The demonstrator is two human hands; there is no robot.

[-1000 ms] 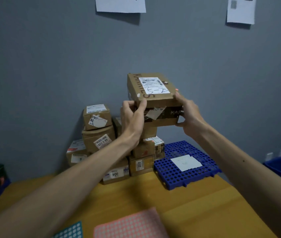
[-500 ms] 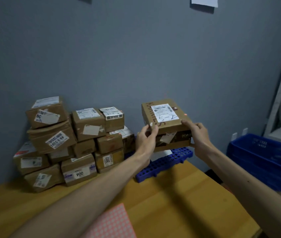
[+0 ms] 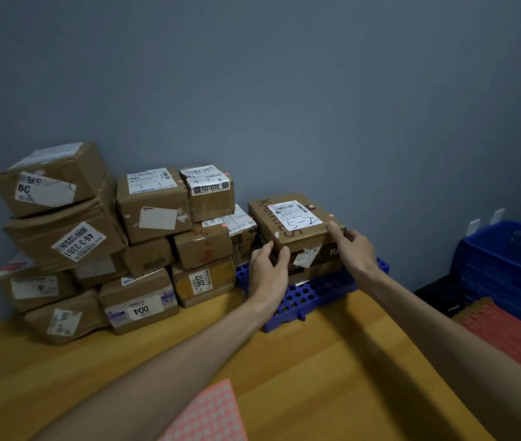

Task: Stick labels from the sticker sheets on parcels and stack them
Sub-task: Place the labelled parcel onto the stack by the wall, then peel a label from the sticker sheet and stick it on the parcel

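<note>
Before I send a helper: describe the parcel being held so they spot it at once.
Right of the heap of brown cardboard parcels lies a blue perforated plastic pallet. Over it the left hand and right hand grip a brown cardboard box, flatter than its neighbours, with letters handwritten along its lid.

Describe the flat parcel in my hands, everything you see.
The flat parcel is brown cardboard: red handwriting along its top, a white barcode label with black pen marks, an orange dot sticker near the right edge, a torn label on its front. It is level, over the blue grid; left hand and right hand grip its front corners.
</note>
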